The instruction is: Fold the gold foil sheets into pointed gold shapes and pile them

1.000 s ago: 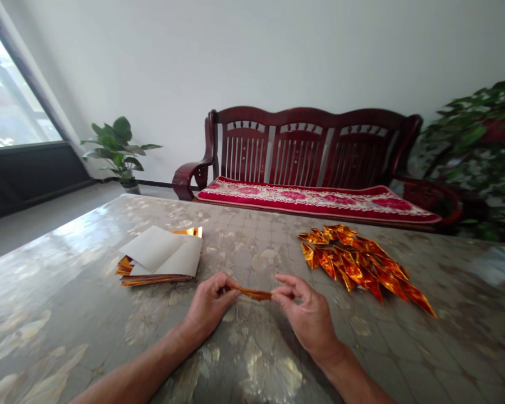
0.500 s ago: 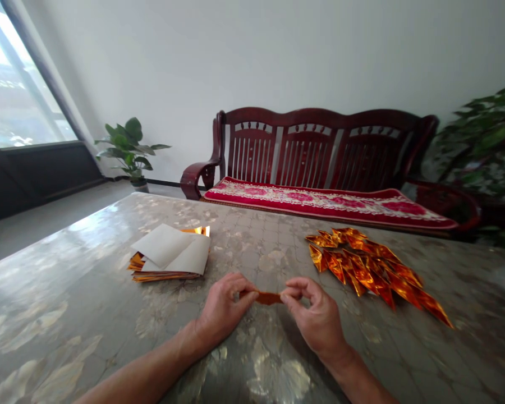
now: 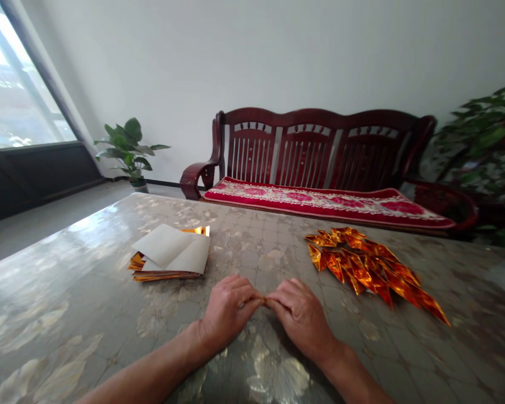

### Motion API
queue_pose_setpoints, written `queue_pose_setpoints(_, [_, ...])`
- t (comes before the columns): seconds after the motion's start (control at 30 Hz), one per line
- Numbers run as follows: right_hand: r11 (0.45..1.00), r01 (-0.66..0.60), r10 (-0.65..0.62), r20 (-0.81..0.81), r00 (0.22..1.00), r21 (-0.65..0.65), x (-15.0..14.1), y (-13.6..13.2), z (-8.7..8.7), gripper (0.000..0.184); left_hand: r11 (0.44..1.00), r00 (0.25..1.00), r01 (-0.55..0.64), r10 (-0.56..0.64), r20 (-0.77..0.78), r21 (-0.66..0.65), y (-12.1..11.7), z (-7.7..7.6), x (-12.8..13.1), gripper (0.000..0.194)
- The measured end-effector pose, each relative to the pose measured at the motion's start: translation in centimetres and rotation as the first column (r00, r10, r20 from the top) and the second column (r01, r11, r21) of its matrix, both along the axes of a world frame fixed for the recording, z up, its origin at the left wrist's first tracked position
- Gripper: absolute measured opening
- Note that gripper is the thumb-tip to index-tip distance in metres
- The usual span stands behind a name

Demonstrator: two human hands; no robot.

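Note:
Over the near middle of the table, my left hand [image 3: 231,308] and my right hand [image 3: 298,314] meet at the fingertips. Both are closed in a pinch on a small folded piece of orange foil paper [image 3: 265,302], most of which their fingers hide. To the left lies a stack of gold foil paper sheets [image 3: 172,252], with pale backs facing up on top and orange-gold edges showing. On the right several folded shiny orange-gold foil pieces [image 3: 362,266] with pointed ends lie in an overlapping pile.
The table [image 3: 84,286] has a glossy grey floral cover. Beyond its far edge stands a dark red wooden bench [image 3: 307,148] with a red floral seat cover [image 3: 320,203]. Potted plants stand at the left [image 3: 130,146] and right [image 3: 488,146].
My hands have come together, the right one moving left. The folded foil paper that showed between them is now mostly covered by my fingers. The stack and pile stay put.

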State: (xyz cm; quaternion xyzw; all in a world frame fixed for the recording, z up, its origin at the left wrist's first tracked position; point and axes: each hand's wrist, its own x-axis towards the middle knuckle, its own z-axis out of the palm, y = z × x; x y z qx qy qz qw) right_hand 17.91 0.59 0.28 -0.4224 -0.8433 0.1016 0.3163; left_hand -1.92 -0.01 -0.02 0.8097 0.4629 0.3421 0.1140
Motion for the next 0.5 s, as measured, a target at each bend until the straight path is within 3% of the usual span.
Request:
queue_pose_setpoints(0.17, [0.997,-0.043,0.038,-0.079,0.996,-0.059,0.5,0.6,-0.3,0.019,0.994,0.995,0.039,-0.029,0.092,-0.1,0.6,0.0,-0.8,0.013])
queue_pose_setpoints(0.37, [0.984,-0.062,0.003,-0.33,0.944,-0.168,1.4,1.2,-1.2,0.025,0.981,0.986,0.044,-0.012,0.168,-0.188,1.5,-0.6,-2.3,0.011])
queue_pose_setpoints(0.5, [0.982,-0.02,-0.053,-0.374,0.926,-0.189,1.2,0.5,-1.5,0.038,0.994,0.995,0.042,-0.033,0.097,-0.096,1.4,0.0,-2.1,0.01])
